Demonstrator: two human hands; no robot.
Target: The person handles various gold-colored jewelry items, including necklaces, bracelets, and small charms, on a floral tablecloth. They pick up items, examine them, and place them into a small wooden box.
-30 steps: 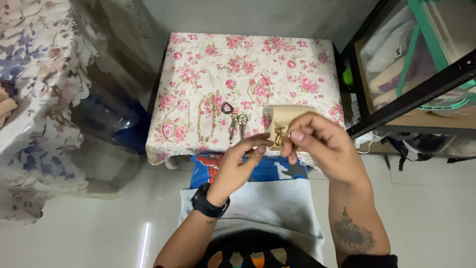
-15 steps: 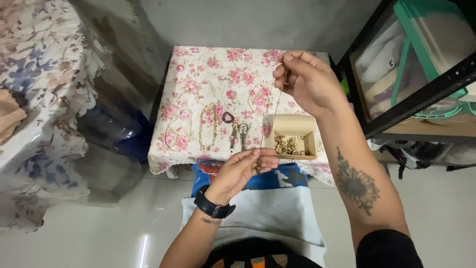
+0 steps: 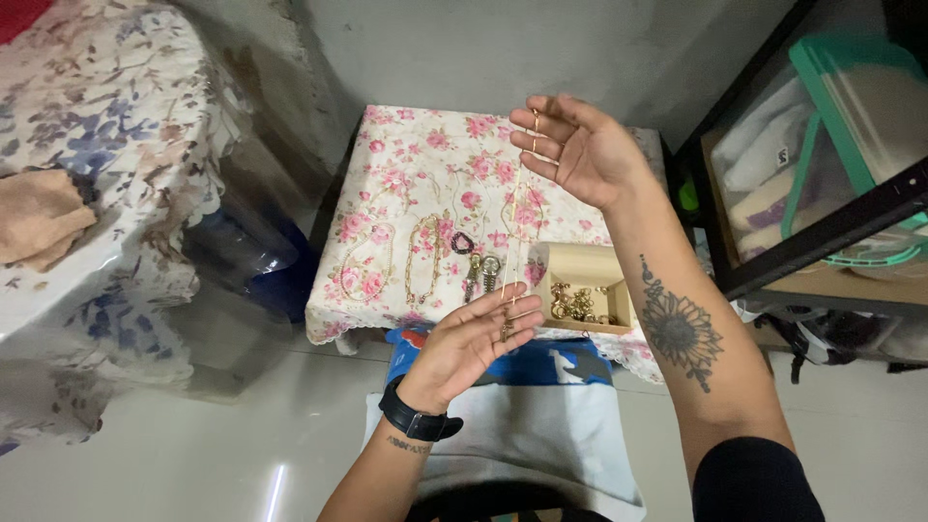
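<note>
Right now a thin gold chain (image 3: 519, 217) runs taut, near upright, from the raised right hand (image 3: 580, 150) down to the left hand (image 3: 474, 343), both hands splayed, fingers only hooking its ends.

We hold our right hand (image 3: 580, 150) raised and well out in front, palm turned toward us and fingers (image 3: 541, 135) spread loosely, the forearm running back down to the lower right with its tattooed inner side facing up. Our left hand (image 3: 469, 343) sits lower and nearer the body, palm up and open, fingers (image 3: 507, 309) stretched together and pointing up to the right, a black watch on the wrist. The two hands are well apart, right above left, both wrists bent slightly back and both arms bare to above the elbow.
</note>
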